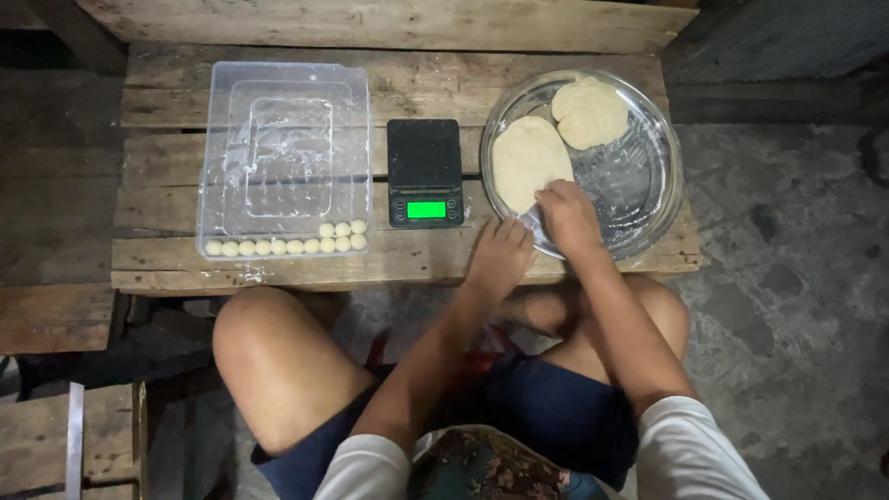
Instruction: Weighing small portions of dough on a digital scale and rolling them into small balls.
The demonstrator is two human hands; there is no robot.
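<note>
The person sat at a low wooden pallet table [278, 268] with both hands at its front right edge. The right hand [569, 215] was inside the near rim of a round clear bowl [648, 176], fingers bent downward and pressed against the lower end of the nearer dough slab [526, 159]; whether it had pinched off a piece could not be told, as the fingertips were hidden. The left hand [500, 255] rested just beside the bowl at its near left rim, fingers loosely curled, and any contents could not be made out. A second dough slab [590, 112] lay further back in the bowl, touching the first. A small black digital scale [424, 172] with a lit green display stood just left of the bowl, its platform bare. Further left was a clear rectangular plastic container [285, 153] holding a row of small dough balls [287, 244] along its near wall, with a few more stacked at the row's right end.
</note>
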